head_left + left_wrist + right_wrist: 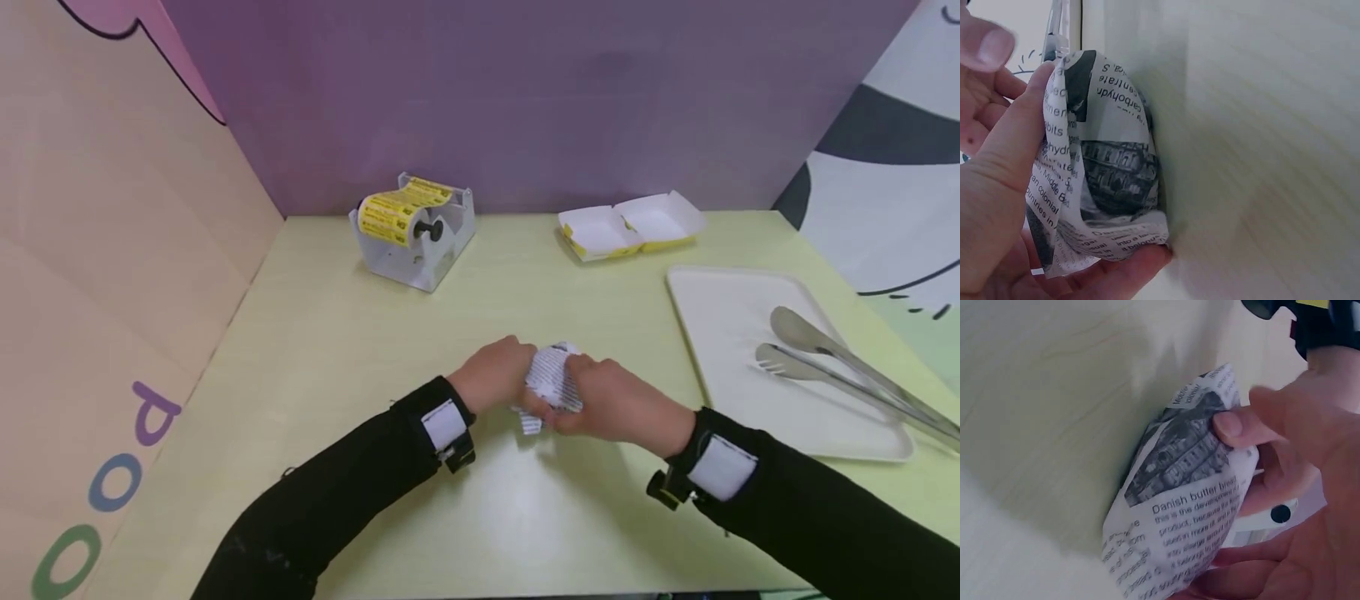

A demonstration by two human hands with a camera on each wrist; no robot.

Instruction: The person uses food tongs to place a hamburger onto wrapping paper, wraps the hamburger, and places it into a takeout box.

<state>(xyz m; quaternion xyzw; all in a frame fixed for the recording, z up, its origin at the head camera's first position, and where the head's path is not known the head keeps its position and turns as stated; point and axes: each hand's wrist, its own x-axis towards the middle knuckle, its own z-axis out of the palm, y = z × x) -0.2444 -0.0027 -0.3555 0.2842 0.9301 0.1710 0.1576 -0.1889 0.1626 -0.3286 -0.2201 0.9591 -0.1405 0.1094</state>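
Both hands hold a small bundle in newsprint-patterned wrapping paper just over the middle of the table. My left hand grips its left side, with thumb and fingers round the paper in the left wrist view. On the other side, my right hand pinches the bundle between thumb and fingers. Printed text and a dark building picture show on the folded paper in the right wrist view. A loose corner of paper hangs below the hands in the head view. The paper hides whatever is inside.
A label dispenser with a yellow label roll stands at the back left. An unfolded white and yellow paper box lies at the back. On the right, metal tongs rest across a white tray. Walls border the table.
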